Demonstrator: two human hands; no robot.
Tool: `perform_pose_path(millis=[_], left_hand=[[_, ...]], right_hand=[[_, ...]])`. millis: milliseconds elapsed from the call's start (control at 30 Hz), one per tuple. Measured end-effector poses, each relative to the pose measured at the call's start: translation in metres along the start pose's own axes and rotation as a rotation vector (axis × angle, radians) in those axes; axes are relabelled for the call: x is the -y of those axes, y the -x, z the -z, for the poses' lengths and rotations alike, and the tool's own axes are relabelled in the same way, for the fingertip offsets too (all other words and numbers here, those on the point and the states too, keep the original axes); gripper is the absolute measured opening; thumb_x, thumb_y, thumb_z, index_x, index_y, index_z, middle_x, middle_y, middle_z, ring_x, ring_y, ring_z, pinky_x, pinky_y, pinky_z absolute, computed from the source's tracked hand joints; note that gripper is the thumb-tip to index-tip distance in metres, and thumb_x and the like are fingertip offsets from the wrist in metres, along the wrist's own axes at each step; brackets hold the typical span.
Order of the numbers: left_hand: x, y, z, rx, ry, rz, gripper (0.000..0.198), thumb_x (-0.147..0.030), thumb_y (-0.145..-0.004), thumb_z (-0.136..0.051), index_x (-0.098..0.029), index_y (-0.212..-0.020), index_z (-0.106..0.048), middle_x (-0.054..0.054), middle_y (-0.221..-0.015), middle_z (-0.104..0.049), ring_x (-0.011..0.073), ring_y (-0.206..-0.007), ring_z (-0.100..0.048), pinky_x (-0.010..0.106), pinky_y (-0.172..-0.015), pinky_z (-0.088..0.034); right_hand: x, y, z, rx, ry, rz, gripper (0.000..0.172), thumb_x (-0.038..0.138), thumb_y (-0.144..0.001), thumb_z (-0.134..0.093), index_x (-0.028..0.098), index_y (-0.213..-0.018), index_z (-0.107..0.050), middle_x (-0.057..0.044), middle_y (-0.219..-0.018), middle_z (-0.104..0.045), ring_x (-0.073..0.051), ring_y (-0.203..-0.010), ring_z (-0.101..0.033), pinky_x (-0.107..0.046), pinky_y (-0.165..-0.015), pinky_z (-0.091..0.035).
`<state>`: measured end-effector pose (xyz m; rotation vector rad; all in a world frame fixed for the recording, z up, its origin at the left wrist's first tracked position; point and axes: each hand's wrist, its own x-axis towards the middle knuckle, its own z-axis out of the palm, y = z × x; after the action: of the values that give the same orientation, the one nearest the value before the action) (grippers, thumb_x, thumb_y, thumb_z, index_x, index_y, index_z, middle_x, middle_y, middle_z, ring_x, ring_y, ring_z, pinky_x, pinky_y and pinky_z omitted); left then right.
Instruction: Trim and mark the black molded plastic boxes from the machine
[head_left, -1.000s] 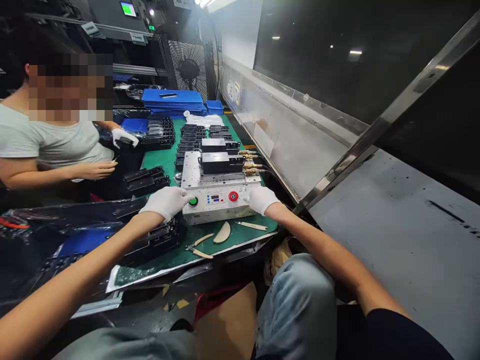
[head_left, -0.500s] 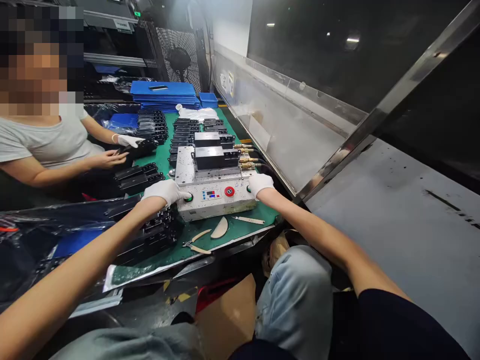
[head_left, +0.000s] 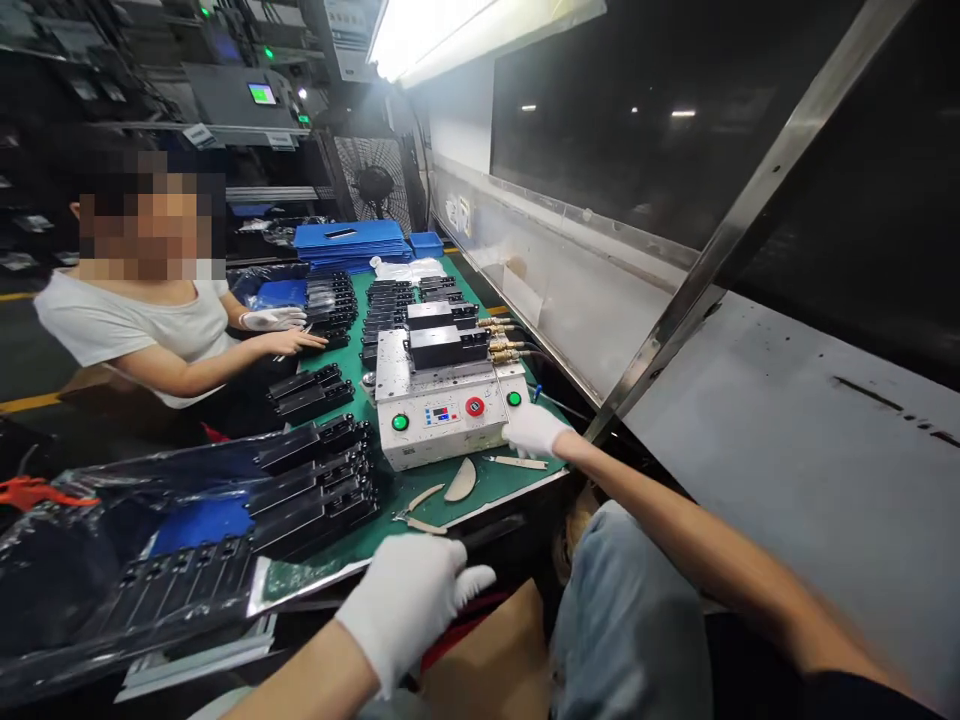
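My left hand [head_left: 405, 600], in a white glove, is in front of the bench edge, apart from the control box. Its thumb stands away from the loosely bent fingers, and no object shows in it. My gloved right hand [head_left: 534, 430] is at the right front corner of the white control box [head_left: 435, 445], just below the right green button [head_left: 514, 399]. Its fingers are curled, and whatever they hold is hidden. A small blue-tipped item [head_left: 538, 391] shows just above that hand. The left green button [head_left: 400, 422] is uncovered. Black rectangular housings [head_left: 439, 346] sit on the box.
Nippers [head_left: 420, 510], a beige half-round piece [head_left: 460, 480] and a slim beige-handled tool [head_left: 519, 462] lie in front of the box. Rows of black housings [head_left: 315, 490] are at left. Hoses with brass fittings [head_left: 510, 350] run right. A co-worker [head_left: 165, 340] sits across the bench.
Both hands have come off the green buttons. My left hand has moved back toward me, and my right hand slightly down. The camera view has shifted, and the co-worker's hands are spread over housings.
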<state>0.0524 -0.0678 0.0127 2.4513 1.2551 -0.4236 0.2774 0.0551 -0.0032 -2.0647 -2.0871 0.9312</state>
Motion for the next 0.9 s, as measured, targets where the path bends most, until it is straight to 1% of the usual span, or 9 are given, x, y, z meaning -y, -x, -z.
perform_pose_path(millis=[100,167,233,300,500,600,700,800,900], left_hand=[[-0.005,0.006,-0.016,0.112,-0.001,-0.072,0.053,-0.056,-0.1,-0.042,-0.017,-0.092,-0.078,0.018,-0.089,-0.078,0.04,-0.088,-0.075,0.044,-0.074,-0.055],[0.0,0.004,-0.02,0.195,-0.02,-0.074,0.05,-0.052,-0.099,-0.044,-0.016,-0.094,-0.078,0.019,-0.09,-0.077,0.0414,-0.09,-0.075,0.045,-0.075,-0.055],[0.009,0.0,-0.023,0.25,-0.022,-0.086,0.048,-0.05,-0.099,-0.043,-0.017,-0.095,-0.078,0.019,-0.092,-0.077,0.0411,-0.091,-0.074,0.045,-0.075,-0.055],[0.02,-0.004,-0.028,0.251,-0.015,-0.115,0.049,-0.052,-0.1,-0.04,-0.019,-0.096,-0.076,0.017,-0.094,-0.077,0.0393,-0.091,-0.074,0.043,-0.074,-0.054],[0.047,-0.005,-0.056,0.189,0.003,-0.223,0.049,-0.054,-0.102,-0.034,-0.024,-0.089,-0.072,0.01,-0.089,-0.076,0.027,-0.082,-0.073,0.031,-0.07,-0.049],[0.047,0.004,-0.057,0.221,0.034,-0.229,0.048,-0.054,-0.102,-0.035,-0.025,-0.087,-0.071,0.007,-0.087,-0.074,0.023,-0.08,-0.071,0.027,-0.069,-0.047],[0.043,0.01,-0.054,0.279,0.06,-0.185,0.045,-0.055,-0.101,-0.038,-0.026,-0.092,-0.071,0.006,-0.087,-0.075,0.0219,-0.08,-0.071,0.026,-0.069,-0.047],[0.042,0.007,-0.056,0.289,0.033,-0.188,0.04,-0.049,-0.102,-0.039,-0.026,-0.095,-0.071,0.005,-0.091,-0.076,0.0219,-0.083,-0.072,0.026,-0.071,-0.049],[0.044,0.002,-0.059,0.176,0.029,-0.214,0.041,-0.044,-0.104,-0.034,-0.027,-0.097,-0.071,0.006,-0.095,-0.077,0.0224,-0.087,-0.073,0.027,-0.077,-0.052]], right_hand=[[-0.014,0.073,-0.041,0.042,-0.211,-0.034,0.043,0.039,-0.1,-0.049,0.007,-0.082,-0.073,-0.009,-0.065,-0.069,-0.013,-0.052,-0.063,-0.024,-0.051,-0.047],[-0.024,0.119,-0.07,0.04,-0.397,-0.044,0.05,0.038,-0.105,-0.03,0.009,-0.105,-0.07,-0.009,-0.08,-0.072,-0.012,-0.052,-0.061,-0.023,-0.044,-0.043],[-0.035,0.152,-0.097,-0.005,-0.952,0.018,0.048,0.049,-0.1,-0.044,0.012,-0.127,-0.062,-0.008,-0.088,-0.069,-0.008,-0.047,-0.051,-0.021,-0.04,-0.033],[-0.039,0.168,-0.115,-0.08,-1.291,0.079,0.056,0.053,-0.094,-0.059,0.018,-0.138,-0.055,-0.004,-0.09,-0.062,-0.004,-0.044,-0.039,-0.019,-0.038,-0.024],[-0.013,0.131,-0.125,-0.401,-1.562,0.074,0.042,0.05,-0.097,-0.056,0.02,-0.124,-0.067,0.006,-0.061,-0.04,-0.007,-0.047,-0.032,-0.019,-0.042,-0.028],[-0.004,0.099,-0.132,-0.528,-1.556,0.074,0.036,0.047,-0.094,-0.059,0.02,-0.112,-0.074,0.0,-0.068,-0.053,-0.011,-0.057,-0.046,-0.021,-0.05,-0.043],[-0.002,0.077,-0.144,-0.598,-1.453,0.123,0.033,0.043,-0.094,-0.055,0.019,-0.106,-0.076,-0.006,-0.084,-0.067,-0.017,-0.075,-0.06,-0.028,-0.072,-0.056],[-0.003,0.063,-0.149,-0.634,-1.379,0.144,0.033,0.037,-0.095,-0.05,0.019,-0.105,-0.076,-0.008,-0.092,-0.07,-0.021,-0.088,-0.065,-0.034,-0.09,-0.056],[-0.003,0.055,-0.148,-0.643,-1.314,0.141,0.034,0.033,-0.095,-0.046,0.02,-0.104,-0.076,-0.007,-0.084,-0.069,-0.022,-0.088,-0.065,-0.035,-0.088,-0.056]])
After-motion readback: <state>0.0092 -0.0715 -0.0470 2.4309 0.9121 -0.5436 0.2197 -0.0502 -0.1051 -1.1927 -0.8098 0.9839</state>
